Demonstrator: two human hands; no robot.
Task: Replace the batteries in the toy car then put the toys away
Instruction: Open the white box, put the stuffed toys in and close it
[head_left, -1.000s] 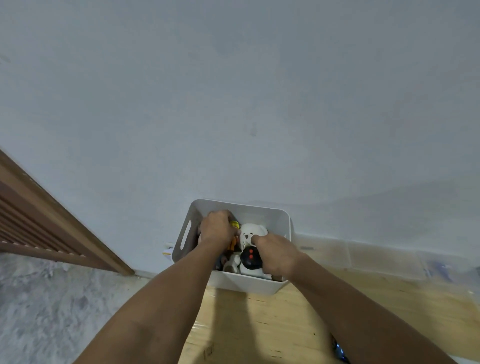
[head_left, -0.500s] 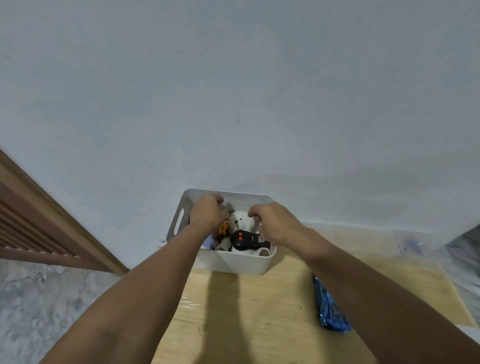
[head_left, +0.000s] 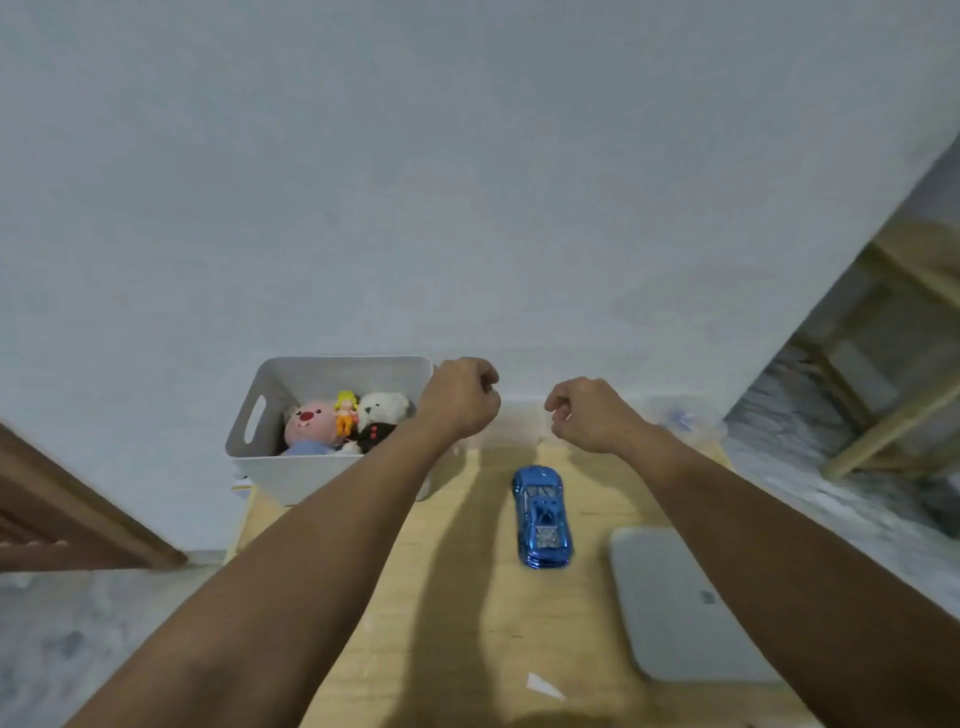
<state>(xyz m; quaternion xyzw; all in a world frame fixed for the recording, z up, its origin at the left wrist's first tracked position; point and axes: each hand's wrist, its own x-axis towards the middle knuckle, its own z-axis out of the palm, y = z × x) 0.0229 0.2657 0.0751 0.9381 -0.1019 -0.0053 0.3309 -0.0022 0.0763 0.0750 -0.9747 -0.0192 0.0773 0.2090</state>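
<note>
A blue toy car (head_left: 543, 514) lies on the wooden table (head_left: 467, 623), nose pointing away from me. At the table's back left stands a white bin (head_left: 332, 371). It holds a pink plush (head_left: 309, 423), a small yellow-haired doll (head_left: 345, 410), a white bear (head_left: 382, 408) and a black remote (head_left: 375, 435). My left hand (head_left: 460, 400) hovers at the bin's right rim, fingers curled, holding nothing. My right hand (head_left: 587, 413) hangs in the air beyond the car, fingers curled too and empty.
A flat grey laptop (head_left: 675, 597) lies at the table's right, close to the car. A clear plastic container (head_left: 680, 415) sits at the back right against the wall. A wooden stool (head_left: 893, 395) stands on the floor to the right, a louvred wooden panel (head_left: 52, 509) to the left.
Both hands have come out of the bin and moved right, leaving the remote and plush toys inside. My view has dropped and swung right, so the whole blue car and the laptop show.
</note>
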